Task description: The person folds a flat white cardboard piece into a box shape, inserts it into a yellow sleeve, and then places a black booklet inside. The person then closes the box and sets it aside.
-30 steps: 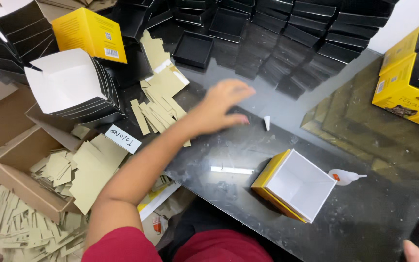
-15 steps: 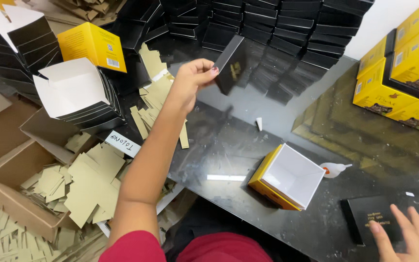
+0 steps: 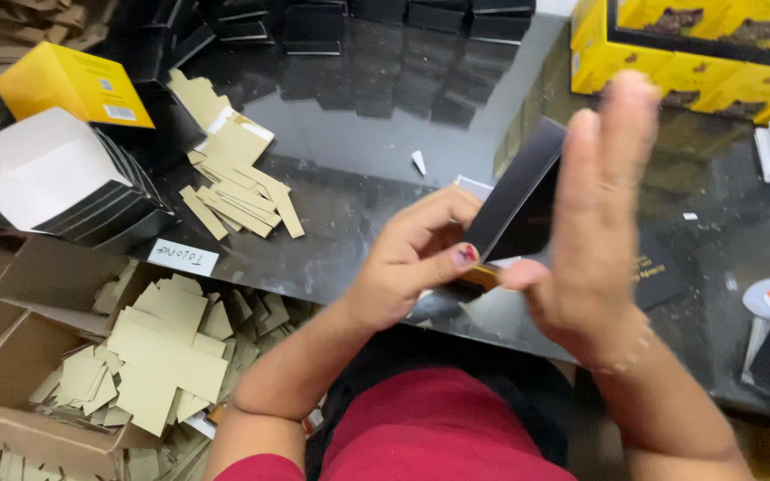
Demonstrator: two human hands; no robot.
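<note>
Blocking black box [image 3: 519,191] — perhaps — right hand [image 3: 594,240]

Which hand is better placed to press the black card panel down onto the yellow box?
Probably the right. The right hand is open and flat against the black card panel, fingers straight. The left hand already pinches the panel's lower edge at the small yellow box, so it is busy steadying.

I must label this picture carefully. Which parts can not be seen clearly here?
Head view only:
- Yellow box: mostly hidden behind the left hand and black lid.
- Right hand: fingers motion-blurred; its contact with the lid is unclear.
- Glue bottle: too small to read.
- Yellow cartons: cut by the top edge.
</note>
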